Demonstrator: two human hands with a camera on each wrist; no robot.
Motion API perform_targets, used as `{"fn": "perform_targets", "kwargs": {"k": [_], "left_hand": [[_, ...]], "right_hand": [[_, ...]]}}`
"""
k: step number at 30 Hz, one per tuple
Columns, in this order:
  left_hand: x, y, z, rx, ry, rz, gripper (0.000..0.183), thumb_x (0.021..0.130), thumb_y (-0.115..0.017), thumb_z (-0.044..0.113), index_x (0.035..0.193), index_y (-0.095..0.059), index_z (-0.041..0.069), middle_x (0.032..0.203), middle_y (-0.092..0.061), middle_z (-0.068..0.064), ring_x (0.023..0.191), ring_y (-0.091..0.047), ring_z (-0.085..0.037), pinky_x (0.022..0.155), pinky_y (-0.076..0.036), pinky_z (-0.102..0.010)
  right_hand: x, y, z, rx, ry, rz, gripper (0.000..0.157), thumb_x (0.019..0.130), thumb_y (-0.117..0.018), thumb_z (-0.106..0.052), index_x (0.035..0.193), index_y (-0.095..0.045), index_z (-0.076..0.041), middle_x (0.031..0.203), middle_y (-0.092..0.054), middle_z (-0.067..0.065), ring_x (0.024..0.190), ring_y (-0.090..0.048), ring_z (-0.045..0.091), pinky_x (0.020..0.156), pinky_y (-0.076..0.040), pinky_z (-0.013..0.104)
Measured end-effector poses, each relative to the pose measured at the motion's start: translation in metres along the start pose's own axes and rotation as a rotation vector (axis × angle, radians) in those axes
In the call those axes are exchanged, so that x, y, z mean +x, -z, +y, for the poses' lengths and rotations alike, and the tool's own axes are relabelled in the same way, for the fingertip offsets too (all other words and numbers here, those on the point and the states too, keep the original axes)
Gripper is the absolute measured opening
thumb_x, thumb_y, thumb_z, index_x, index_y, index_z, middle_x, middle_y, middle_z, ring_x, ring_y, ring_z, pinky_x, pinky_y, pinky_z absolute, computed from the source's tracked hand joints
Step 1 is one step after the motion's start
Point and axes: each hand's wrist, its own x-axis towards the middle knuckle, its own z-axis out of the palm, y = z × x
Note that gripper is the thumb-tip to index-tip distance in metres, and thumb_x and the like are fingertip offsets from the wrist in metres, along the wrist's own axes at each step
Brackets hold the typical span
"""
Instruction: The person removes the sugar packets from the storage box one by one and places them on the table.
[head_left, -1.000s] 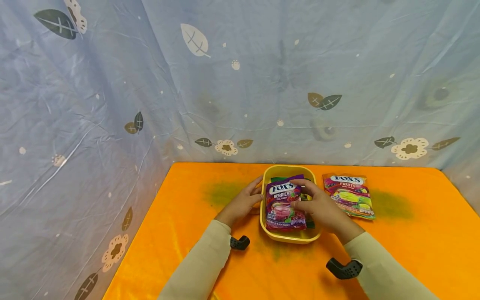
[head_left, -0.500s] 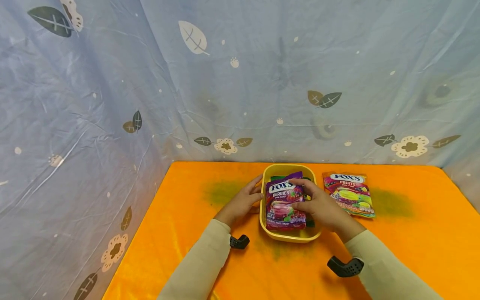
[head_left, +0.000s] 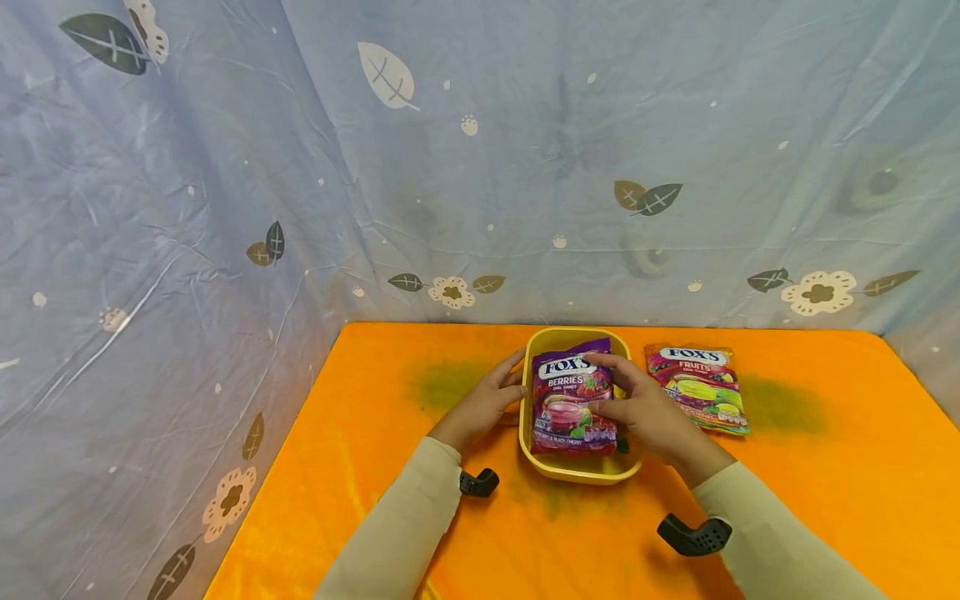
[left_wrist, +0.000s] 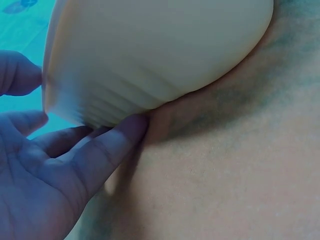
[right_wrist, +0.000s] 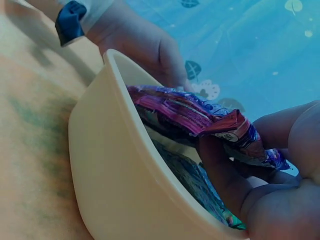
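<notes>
A yellow plastic tub (head_left: 581,477) stands on the orange cloth, with a purple-red Fox's Berries candy bag (head_left: 573,408) over it. My right hand (head_left: 648,412) pinches this bag along its right edge; in the right wrist view the bag tilts above the tub's rim, between thumb and fingers (right_wrist: 220,170). Beneath it lies a greenish bag (right_wrist: 190,175), mostly hidden from the head view. My left hand (head_left: 483,408) rests against the tub's left side, thumb at the rim, its nearly straight fingers (left_wrist: 100,160) on the outer wall and near the base.
A red and yellow Fox's Fruits candy bag (head_left: 697,390) lies flat on the orange cloth (head_left: 840,500) to the right of the tub. A blue patterned curtain (head_left: 525,167) hangs behind and at the left of the table.
The berries bag has shifted slightly right and away from me, covering more of the greenish bag. My right hand moved a little right with it; the left hand and tub stay put.
</notes>
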Motion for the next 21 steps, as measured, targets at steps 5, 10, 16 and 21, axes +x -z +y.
{"fn": "perform_targets", "kwargs": {"k": [5, 10, 16, 21], "left_hand": [[-0.0001, -0.0002, 0.0009, -0.008, 0.012, 0.007, 0.073, 0.108, -0.063, 0.022, 0.172, -0.034, 0.039, 0.168, -0.045, -0.003, 0.135, -0.063, -0.036, 0.099, -0.059, -0.053], [-0.0002, -0.0002, -0.0008, -0.026, 0.016, 0.006, 0.072, 0.108, -0.064, 0.022, 0.172, -0.035, 0.040, 0.168, -0.046, -0.003, 0.135, -0.063, -0.036, 0.099, -0.059, -0.052], [-0.0002, -0.0002, -0.0028, -0.080, -0.006, -0.031, 0.071, 0.110, -0.059, 0.016, 0.174, -0.032, 0.032, 0.170, -0.042, -0.007, 0.131, -0.065, -0.036, 0.097, -0.060, -0.052], [0.0006, 0.0003, -0.0026, -0.089, -0.008, -0.028, 0.072, 0.109, -0.059, 0.015, 0.174, -0.033, 0.032, 0.170, -0.043, -0.007, 0.129, -0.066, -0.035, 0.097, -0.060, -0.051]], "right_hand": [[-0.0002, 0.0022, 0.0007, 0.035, 0.023, 0.001, 0.073, 0.104, -0.068, 0.004, 0.169, -0.039, -0.014, 0.170, -0.031, 0.023, 0.145, -0.044, 0.051, 0.102, -0.057, 0.047], [-0.0013, 0.0031, 0.0025, 0.063, 0.043, 0.003, 0.072, 0.104, -0.067, 0.005, 0.169, -0.039, -0.012, 0.172, -0.029, 0.021, 0.149, -0.039, 0.049, 0.102, -0.057, 0.040], [-0.0056, 0.0041, 0.0005, 0.102, 0.047, 0.016, 0.072, 0.105, -0.065, 0.006, 0.170, -0.037, -0.013, 0.172, -0.028, 0.022, 0.148, -0.040, 0.050, 0.100, -0.059, 0.041], [-0.0082, 0.0088, -0.0016, 0.118, 0.066, 0.035, 0.073, 0.106, -0.065, 0.006, 0.170, -0.038, -0.015, 0.170, -0.030, 0.022, 0.146, -0.042, 0.048, 0.099, -0.059, 0.040]]}}
